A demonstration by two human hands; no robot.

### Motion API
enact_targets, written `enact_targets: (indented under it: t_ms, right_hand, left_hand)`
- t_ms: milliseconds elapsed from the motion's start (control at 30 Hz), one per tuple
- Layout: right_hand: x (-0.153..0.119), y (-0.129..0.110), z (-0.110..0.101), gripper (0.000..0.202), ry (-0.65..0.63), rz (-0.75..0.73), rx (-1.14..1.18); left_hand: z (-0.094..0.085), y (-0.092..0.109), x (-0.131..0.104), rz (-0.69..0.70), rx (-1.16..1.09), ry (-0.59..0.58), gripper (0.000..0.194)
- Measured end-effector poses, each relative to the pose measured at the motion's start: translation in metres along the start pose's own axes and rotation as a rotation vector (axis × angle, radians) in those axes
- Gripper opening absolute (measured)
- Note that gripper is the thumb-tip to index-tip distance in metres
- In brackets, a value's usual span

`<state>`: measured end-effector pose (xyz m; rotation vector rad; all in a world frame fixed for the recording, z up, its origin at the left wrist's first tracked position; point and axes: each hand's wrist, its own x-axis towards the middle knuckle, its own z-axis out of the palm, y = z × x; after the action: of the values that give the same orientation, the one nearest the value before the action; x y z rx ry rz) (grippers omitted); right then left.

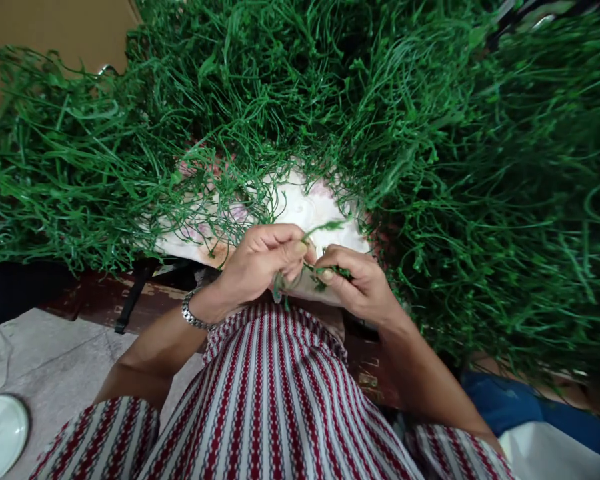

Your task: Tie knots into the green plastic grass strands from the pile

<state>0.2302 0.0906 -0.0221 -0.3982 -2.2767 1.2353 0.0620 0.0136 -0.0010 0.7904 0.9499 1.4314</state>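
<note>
My left hand (270, 260) is closed, its thumb and forefinger pinching a thin green stem (325, 227) whose tip points up and to the right. More of the stems trail below the fingers. Close beside it, my right hand (360, 283) is pinched round a small bunch of green sprigs (341, 272). Both hands are just above the near edge of a pale flowered cloth (305, 203). A large heap of thin, curly green stems (290, 80) surrounds the cloth on the far side and both flanks. The exact plant kind is unclear.
Under the cloth shows a worn brown wooden edge (100, 297), with a black strap (130, 300) hanging from it. A white round lid or dish (0, 433) lies on the grey floor (55, 360) at lower left. Blue fabric (505, 400) is at lower right.
</note>
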Motion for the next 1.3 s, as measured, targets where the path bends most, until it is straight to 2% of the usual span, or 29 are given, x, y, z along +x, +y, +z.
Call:
enact_targets:
  t_ms: [133,233,300,400,567,767,900,1100,1200,1300]
  right_hand:
    - [-0.002,0.000,-0.005,0.011,0.318,-0.037,-0.023]
    - [-0.006,-0.003,-0.008,0.011,0.408,-0.002,-0.166]
    - [-0.006,-0.006,-0.008,0.010,0.380,0.002,-0.208]
    - [-0.002,-0.009,-0.003,0.010,0.351,0.026,-0.135]
    - [0.007,-0.008,0.017,0.011,0.411,0.228,-0.030]
    - [0.005,-0.004,0.030,0.020,0.405,0.438,0.298]
    - [0.002,-0.006,0.036,0.020,0.376,0.518,0.535]
    - [-0.002,-0.013,0.045,0.043,0.321,0.527,0.908]
    - [-0.003,-0.011,0.048,0.049,0.299,0.502,0.868]
    - [-0.001,-0.010,0.051,0.055,0.282,0.414,0.769]
  left_hand:
    - [-0.004,0.005,0.006,0.119,-0.194,0.156,0.016]
    - [-0.007,0.003,0.007,0.150,-0.265,0.179,0.017]
    - [-0.006,0.001,0.007,0.173,-0.291,0.197,0.016]
    - [0.001,-0.002,0.007,0.250,-0.307,0.219,0.017]
    - [0.013,-0.004,0.009,0.382,-0.332,0.223,0.018]
    - [0.017,0.001,0.009,0.435,-0.381,0.183,0.019]
    - [0.022,0.002,0.006,0.455,-0.461,0.141,0.025]
    - [0.026,-0.003,0.008,0.480,-0.457,0.147,0.030]
    - [0.026,-0.007,0.011,0.489,-0.445,0.157,0.029]
    - [0.027,-0.011,0.011,0.461,-0.418,0.199,0.027]
